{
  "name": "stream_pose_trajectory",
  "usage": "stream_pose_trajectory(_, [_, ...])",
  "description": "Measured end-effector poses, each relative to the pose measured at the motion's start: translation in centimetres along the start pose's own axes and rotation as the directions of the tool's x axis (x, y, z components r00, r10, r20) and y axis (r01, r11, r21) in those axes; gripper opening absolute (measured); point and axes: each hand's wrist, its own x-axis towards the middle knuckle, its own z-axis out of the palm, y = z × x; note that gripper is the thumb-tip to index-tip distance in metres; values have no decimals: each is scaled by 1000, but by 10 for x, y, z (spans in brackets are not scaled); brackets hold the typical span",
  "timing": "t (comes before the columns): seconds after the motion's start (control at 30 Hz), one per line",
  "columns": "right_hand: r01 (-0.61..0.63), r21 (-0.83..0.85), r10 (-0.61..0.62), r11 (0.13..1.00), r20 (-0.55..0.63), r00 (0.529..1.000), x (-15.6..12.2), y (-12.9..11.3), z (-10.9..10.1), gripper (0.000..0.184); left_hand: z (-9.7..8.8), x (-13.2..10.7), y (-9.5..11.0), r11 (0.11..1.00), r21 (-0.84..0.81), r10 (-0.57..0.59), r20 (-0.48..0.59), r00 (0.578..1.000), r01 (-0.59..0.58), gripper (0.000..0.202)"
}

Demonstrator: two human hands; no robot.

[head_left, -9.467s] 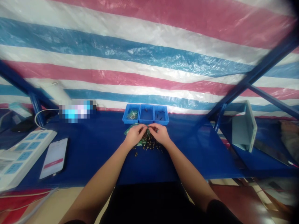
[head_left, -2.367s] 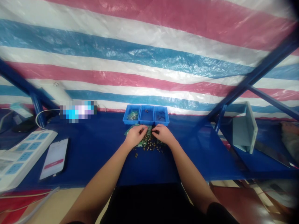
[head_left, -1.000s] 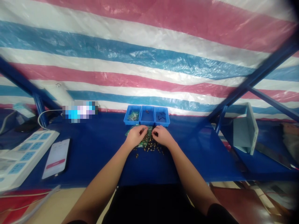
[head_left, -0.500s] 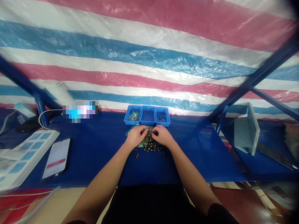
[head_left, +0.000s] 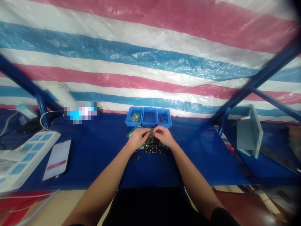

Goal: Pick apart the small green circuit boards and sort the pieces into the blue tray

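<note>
My left hand [head_left: 138,137] and my right hand [head_left: 164,136] meet over a small pile of green circuit boards and brass-coloured screws [head_left: 151,147] on the blue table [head_left: 98,150]. Both hands have their fingers pinched together at the middle of the pile, fingertips nearly touching. What each pinch holds is too small to make out. Just behind the hands stands a row of three blue bins [head_left: 149,116]; the left one holds green boards, the other two hold a few dark small parts.
A phone [head_left: 57,159] lies face up at the left, beside a white power strip [head_left: 22,159]. A pale grey box [head_left: 250,130] stands at the right behind a blue frame strut [head_left: 246,88]. A striped tarpaulin [head_left: 150,56] closes the back.
Both hands stay over the pile, with small finger movements. Since half a second ago the fingertips have lifted slightly and drawn together.
</note>
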Motion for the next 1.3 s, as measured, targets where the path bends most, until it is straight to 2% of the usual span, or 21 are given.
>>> stream_pose_trajectory(0.17, [-51, -35, 50, 998, -31, 998, 2, 4, 1, 12, 0, 0, 1, 1000, -5, -5, -3, 1000, 5, 25])
stream_pose_trajectory(0.63, [-18, -140, 1, 990, -122, 992, 0, 6, 5, 20, 2, 0, -1, 1000, 7, -27, -32, 999, 27, 24])
stream_pose_trajectory(0.93, [-21, -172, -1, 985, -130, 991, 0, 4, 2, 20, 1, 0, -1, 999, 15, -46, -50, 998, 46, 24])
stream_pose_trajectory(1.3, [-3, -237, -28, 971, -127, 992, -2, 1, 4, 20, 0, 0, -2, 997, 56, -42, -24, 999, 43, 23])
